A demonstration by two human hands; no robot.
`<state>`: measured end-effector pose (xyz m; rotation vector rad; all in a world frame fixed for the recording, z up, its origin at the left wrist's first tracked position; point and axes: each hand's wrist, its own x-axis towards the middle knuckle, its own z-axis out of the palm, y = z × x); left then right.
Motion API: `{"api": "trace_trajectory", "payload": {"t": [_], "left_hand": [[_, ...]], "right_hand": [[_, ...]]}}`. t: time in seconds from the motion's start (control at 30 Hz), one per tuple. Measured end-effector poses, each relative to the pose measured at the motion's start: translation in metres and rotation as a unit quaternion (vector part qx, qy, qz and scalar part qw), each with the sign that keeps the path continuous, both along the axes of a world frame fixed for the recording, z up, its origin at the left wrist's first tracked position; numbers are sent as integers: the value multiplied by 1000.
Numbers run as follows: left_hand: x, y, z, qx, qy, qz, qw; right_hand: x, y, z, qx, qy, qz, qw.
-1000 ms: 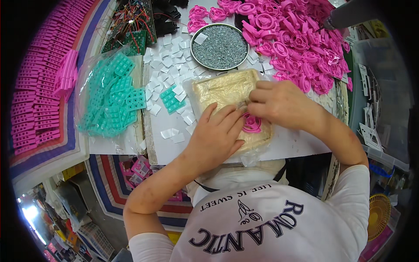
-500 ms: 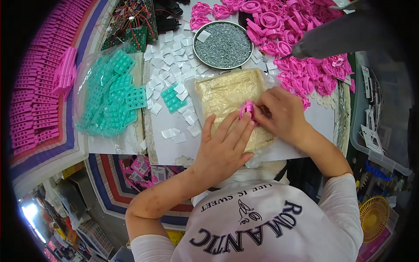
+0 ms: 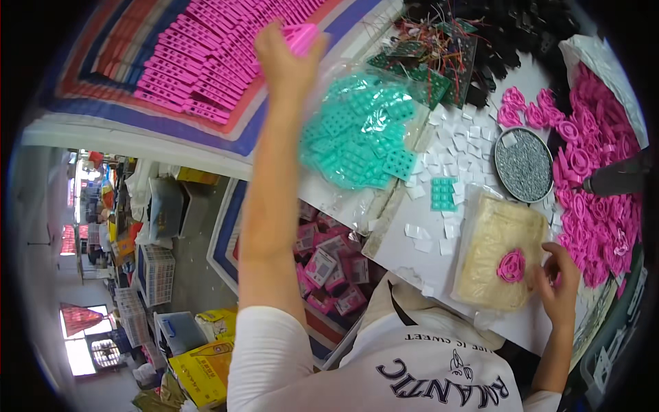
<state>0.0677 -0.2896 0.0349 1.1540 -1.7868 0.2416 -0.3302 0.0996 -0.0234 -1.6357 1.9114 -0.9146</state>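
At the upper left my left hand (image 3: 285, 62) reaches far out and grips a pink plastic housing (image 3: 302, 40) over rows of similar long pink housings (image 3: 199, 58). My right hand (image 3: 559, 281) rests at the right edge of a yellowish, plastic-wrapped pad (image 3: 487, 237). Its fingers are curled together, with a hint of pink between them that I cannot make out. A round pink ring-shaped part (image 3: 511, 266) lies on the pad, just left of the right hand.
A clear bag of teal keypads (image 3: 364, 130) lies below the left forearm's reach. White square pieces (image 3: 463, 147), a single teal keypad (image 3: 443, 194), a round tin of small screws (image 3: 524, 165), a dark electric screwdriver (image 3: 618, 180) and heaped pink parts (image 3: 597, 233) surround the pad. Wired circuit boards (image 3: 432, 65) lie behind.
The view has swung left. My left hand has left the pad and now grips a pink housing at the upper left. My right hand has let go of the ring part and drawn aside.
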Motion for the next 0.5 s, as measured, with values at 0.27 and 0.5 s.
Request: {"api": "trace_trajectory", "payload": {"t": [0.27, 0.5], "left_hand": [[206, -184, -57, 375, -276, 225, 856], [102, -119, -24, 108, -170, 209, 957]], "right_hand": [[-14, 3, 0, -20, 19, 48, 998], [-27, 26, 4, -84, 57, 27, 994]]}}
